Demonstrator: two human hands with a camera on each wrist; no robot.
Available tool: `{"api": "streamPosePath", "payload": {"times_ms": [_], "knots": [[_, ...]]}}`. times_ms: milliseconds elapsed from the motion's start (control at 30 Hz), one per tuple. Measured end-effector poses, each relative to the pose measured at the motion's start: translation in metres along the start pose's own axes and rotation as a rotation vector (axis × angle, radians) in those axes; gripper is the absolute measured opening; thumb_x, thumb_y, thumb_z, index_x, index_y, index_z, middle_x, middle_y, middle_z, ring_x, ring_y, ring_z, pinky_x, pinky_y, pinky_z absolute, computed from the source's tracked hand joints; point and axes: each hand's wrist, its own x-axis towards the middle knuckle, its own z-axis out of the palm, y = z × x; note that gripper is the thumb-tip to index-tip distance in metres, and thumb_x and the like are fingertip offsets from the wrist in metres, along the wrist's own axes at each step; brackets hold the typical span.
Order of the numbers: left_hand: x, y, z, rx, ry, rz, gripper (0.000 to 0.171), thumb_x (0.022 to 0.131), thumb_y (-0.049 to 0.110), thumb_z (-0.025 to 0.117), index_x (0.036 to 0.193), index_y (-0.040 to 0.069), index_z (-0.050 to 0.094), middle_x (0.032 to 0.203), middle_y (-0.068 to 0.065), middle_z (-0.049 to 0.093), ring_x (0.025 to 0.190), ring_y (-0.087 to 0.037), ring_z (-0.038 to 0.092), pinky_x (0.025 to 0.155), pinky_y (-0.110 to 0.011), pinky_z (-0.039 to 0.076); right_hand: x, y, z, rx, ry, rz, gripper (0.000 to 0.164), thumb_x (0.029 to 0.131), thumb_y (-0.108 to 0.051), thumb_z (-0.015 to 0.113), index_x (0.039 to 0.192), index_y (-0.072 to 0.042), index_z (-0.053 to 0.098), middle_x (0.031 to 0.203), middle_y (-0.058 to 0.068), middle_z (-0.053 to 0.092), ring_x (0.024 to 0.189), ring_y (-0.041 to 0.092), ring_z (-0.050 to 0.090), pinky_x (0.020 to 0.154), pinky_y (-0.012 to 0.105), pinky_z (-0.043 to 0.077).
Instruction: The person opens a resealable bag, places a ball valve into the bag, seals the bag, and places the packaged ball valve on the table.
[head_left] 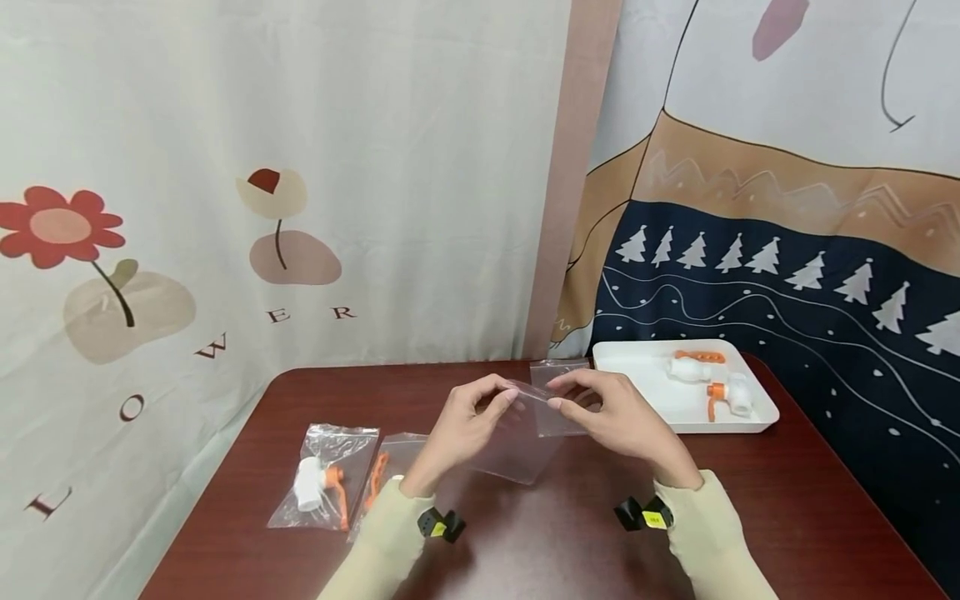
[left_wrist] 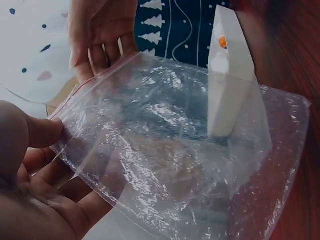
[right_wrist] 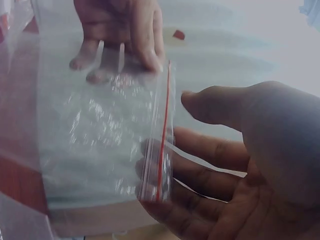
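Observation:
A clear zip bag with a red line along its mouth hangs between my two hands above the table. My left hand pinches one end of the mouth between thumb and fingers. At the other end is my right hand; in the right wrist view its fingers lie behind the bag's edge, while the thumb stands apart from the plastic. Nothing shows inside this bag. Behind it, another clear bag lies flat beside the tray.
A white tray at the back right holds white plastic parts and an orange piece. At left lies a bag containing a white part with an orange lever. Beside it, my left arm partly covers another bag holding an orange piece.

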Motion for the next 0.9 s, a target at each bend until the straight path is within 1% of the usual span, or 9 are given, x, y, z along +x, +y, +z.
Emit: {"api": "streamPosePath", "payload": {"times_ms": [100, 233, 300, 467, 500, 633, 767, 833, 900], "knots": [[-0.001, 0.003, 0.003, 0.020, -0.031, 0.028, 0.017, 0.103, 0.019, 0.062, 0.100, 0.007, 0.073, 0.093, -0.015, 0.075, 0.086, -0.035, 0.073, 0.078, -0.039, 0.063, -0.002, -0.006, 0.000, -0.009, -0.009, -0.041, 0.020, 0.095, -0.020, 0.075, 0.114, -0.015, 0.075, 0.100, -0.006, 0.074, 0.088, 0.008, 0.067, 0.082, 0.026, 0.060], [-0.003, 0.007, 0.005, 0.040, -0.048, 0.068, 0.014, 0.103, 0.019, 0.063, 0.100, 0.012, 0.074, 0.093, -0.008, 0.076, 0.084, -0.025, 0.074, 0.077, -0.029, 0.061, -0.005, -0.012, -0.001, -0.013, -0.021, -0.080, 0.014, 0.094, -0.014, 0.075, 0.107, -0.017, 0.078, 0.094, -0.008, 0.073, 0.084, 0.005, 0.065, 0.078, 0.025, 0.059], [-0.004, 0.009, 0.004, 0.039, -0.047, 0.078, 0.014, 0.102, 0.020, 0.063, 0.100, 0.013, 0.075, 0.093, -0.006, 0.076, 0.083, -0.022, 0.073, 0.076, -0.028, 0.061, -0.006, -0.015, -0.001, -0.011, -0.028, -0.090, 0.012, 0.094, -0.012, 0.075, 0.104, -0.017, 0.078, 0.091, -0.008, 0.073, 0.082, 0.004, 0.064, 0.076, 0.024, 0.059], [-0.007, 0.013, 0.003, 0.029, -0.046, 0.081, 0.014, 0.102, 0.023, 0.064, 0.099, 0.014, 0.075, 0.094, -0.005, 0.076, 0.084, -0.024, 0.072, 0.074, -0.025, 0.059, -0.007, -0.015, 0.001, -0.011, -0.053, -0.113, 0.012, 0.095, -0.009, 0.072, 0.102, -0.016, 0.079, 0.089, -0.007, 0.074, 0.080, 0.003, 0.064, 0.076, 0.024, 0.059], [-0.008, 0.013, 0.003, 0.031, -0.043, 0.082, 0.014, 0.102, 0.023, 0.065, 0.099, 0.014, 0.075, 0.093, -0.004, 0.076, 0.083, -0.023, 0.072, 0.073, -0.023, 0.058, -0.007, -0.015, 0.001, -0.015, -0.056, -0.123, 0.011, 0.095, -0.009, 0.072, 0.101, -0.015, 0.079, 0.089, -0.006, 0.074, 0.080, 0.003, 0.063, 0.076, 0.024, 0.059], [-0.009, 0.011, 0.004, 0.027, -0.033, 0.097, 0.015, 0.102, 0.023, 0.065, 0.098, 0.013, 0.075, 0.093, -0.006, 0.076, 0.082, -0.023, 0.071, 0.073, -0.022, 0.058, -0.007, -0.014, 0.002, -0.033, -0.062, -0.142, 0.010, 0.095, -0.008, 0.070, 0.098, -0.014, 0.078, 0.087, -0.004, 0.074, 0.079, 0.002, 0.062, 0.075, 0.024, 0.058], [-0.009, 0.010, 0.005, 0.024, -0.019, 0.101, 0.011, 0.101, 0.021, 0.066, 0.099, 0.014, 0.074, 0.096, -0.004, 0.076, 0.082, -0.020, 0.071, 0.074, -0.023, 0.059, -0.007, -0.015, 0.004, -0.048, -0.064, -0.126, 0.010, 0.095, -0.009, 0.070, 0.095, -0.014, 0.078, 0.083, -0.007, 0.072, 0.076, 0.001, 0.060, 0.074, 0.024, 0.058], [-0.009, 0.009, 0.006, 0.047, 0.013, 0.103, 0.008, 0.100, 0.021, 0.068, 0.102, 0.015, 0.073, 0.096, -0.003, 0.075, 0.081, -0.015, 0.070, 0.073, -0.024, 0.059, -0.008, -0.016, 0.004, -0.050, -0.062, -0.108, 0.010, 0.095, -0.009, 0.070, 0.094, -0.015, 0.077, 0.081, -0.009, 0.071, 0.075, 0.001, 0.059, 0.073, 0.024, 0.057], [-0.009, 0.010, 0.006, 0.089, 0.064, 0.117, 0.010, 0.098, 0.021, 0.071, 0.106, 0.016, 0.072, 0.097, -0.001, 0.074, 0.080, -0.013, 0.069, 0.072, -0.025, 0.060, -0.008, -0.017, 0.004, -0.048, -0.052, -0.092, 0.010, 0.095, -0.010, 0.070, 0.093, -0.016, 0.077, 0.080, -0.010, 0.070, 0.074, 0.001, 0.059, 0.072, 0.023, 0.057]]}}
